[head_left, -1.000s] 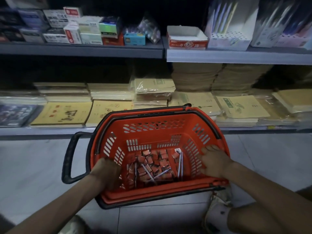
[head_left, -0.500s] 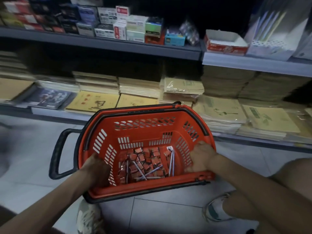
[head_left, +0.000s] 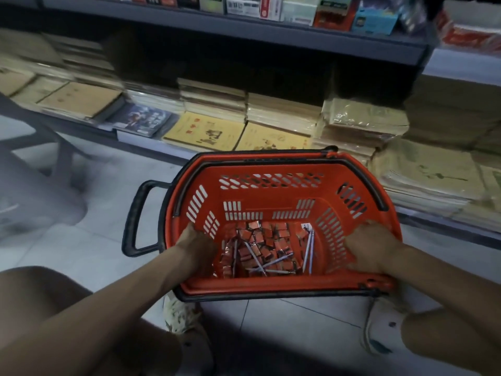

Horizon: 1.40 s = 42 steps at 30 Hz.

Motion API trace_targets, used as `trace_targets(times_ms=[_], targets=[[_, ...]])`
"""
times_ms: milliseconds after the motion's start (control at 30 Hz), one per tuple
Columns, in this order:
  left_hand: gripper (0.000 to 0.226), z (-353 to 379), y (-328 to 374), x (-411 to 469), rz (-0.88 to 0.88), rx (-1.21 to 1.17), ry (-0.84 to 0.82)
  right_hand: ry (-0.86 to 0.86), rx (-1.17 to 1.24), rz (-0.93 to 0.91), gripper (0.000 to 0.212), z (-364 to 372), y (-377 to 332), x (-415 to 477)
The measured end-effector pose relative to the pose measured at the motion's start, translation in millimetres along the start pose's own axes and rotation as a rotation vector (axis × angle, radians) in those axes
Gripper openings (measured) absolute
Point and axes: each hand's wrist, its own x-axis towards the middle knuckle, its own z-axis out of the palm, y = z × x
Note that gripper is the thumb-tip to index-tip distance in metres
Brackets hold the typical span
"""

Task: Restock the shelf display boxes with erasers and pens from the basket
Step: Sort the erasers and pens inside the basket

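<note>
An orange plastic basket (head_left: pixel 271 191) with black handles sits low over the tiled floor, in front of the shelves. On its bottom lie several small red-wrapped erasers (head_left: pixel 267 241) and several pens (head_left: pixel 309 248). My left hand (head_left: pixel 196 249) grips the basket's left wall near the front corner. At the front right corner my right hand (head_left: pixel 372 249) holds the rim. A red-and-white open display box (head_left: pixel 471 31) stands on the upper shelf at the far right, blurred.
The lower shelf (head_left: pixel 151 147) carries stacks of yellow-brown exercise books (head_left: pixel 206 131). Small product boxes (head_left: pixel 271 6) line the upper shelf. A grey plastic stool (head_left: pixel 35 169) stands on the floor to the left. My knees and shoes are below the basket.
The view has swung left and down, so the shelves have slid to the right. The basket has stayed between my two hands, which keep the same grip.
</note>
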Motion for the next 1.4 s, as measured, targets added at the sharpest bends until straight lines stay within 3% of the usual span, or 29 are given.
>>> trace_targets(times_ms=[133, 200, 300, 400, 600, 767, 1100, 1267, 1400], targets=[[0.05, -5.9, 18.1, 20.0, 0.052, -0.08, 0.098, 0.019, 0.035, -0.041, 0.048, -4.3, -25.1, 22.7], [0.068, -2.7, 27.0, 27.5, 0.065, -0.07, 0.063, 0.006, 0.021, -0.128, 0.035, -7.2, -44.6, 45.7], [0.064, -5.2, 28.5, 34.7, 0.012, -0.039, -0.007, -0.033, 0.115, -0.238, 0.025, -4.7, -83.0, 85.5], [0.049, -4.9, 19.6, 43.3, -0.019, -0.03, -0.006, -0.084, 0.224, -0.302, 0.031, 7.4, -117.8, 118.9], [0.039, 5.3, 16.8, 49.1, -0.008, -0.074, 0.04, -0.125, 0.159, -0.378, 0.051, 35.7, -147.6, 156.9], [0.033, 16.1, 10.6, 53.7, 0.006, -0.141, 0.029, -0.057, 0.04, -0.452, 0.037, 44.7, -154.4, 167.9], [0.035, 13.7, 4.4, 52.0, 0.007, -0.215, 0.04, -0.125, 0.19, -0.376, 0.023, 57.1, -151.5, 167.5], [0.034, 4.3, 4.9, 45.4, 0.004, -0.216, 0.037, -0.128, 0.36, -0.325, 0.037, 55.2, -128.5, 167.5], [0.035, 0.2, 3.6, 42.3, 0.007, -0.224, 0.019, -0.12, 0.506, -0.325, 0.034, 59.8, -107.8, 165.2]])
